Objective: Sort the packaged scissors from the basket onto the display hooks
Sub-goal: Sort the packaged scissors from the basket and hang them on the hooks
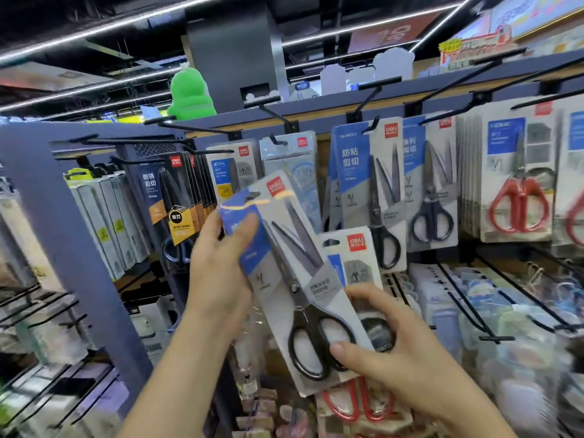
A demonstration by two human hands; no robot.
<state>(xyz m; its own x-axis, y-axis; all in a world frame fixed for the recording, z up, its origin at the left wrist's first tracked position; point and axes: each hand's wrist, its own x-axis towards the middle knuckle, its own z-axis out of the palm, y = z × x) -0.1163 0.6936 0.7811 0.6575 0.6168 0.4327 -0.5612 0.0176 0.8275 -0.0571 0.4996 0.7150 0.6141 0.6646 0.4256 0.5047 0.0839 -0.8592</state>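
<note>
Left hand [218,267], right hand [392,352] grip scissors pack [300,267]; hung packs [369,184] (blurry) behind.

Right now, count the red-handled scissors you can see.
3. A hanging pack at right, a cut-off pack at the right edge, a third pack beneath the right hand. More may hang hidden behind.

A carded pack of black-handled scissors [295,281] tilts left, handles down, in front of the black display hooks [379,82]

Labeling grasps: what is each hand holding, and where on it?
One black-handled scissors pack: left hand pinches its upper-left edge; right hand grips its handle end, fingers also round a smaller pack behind.
</note>
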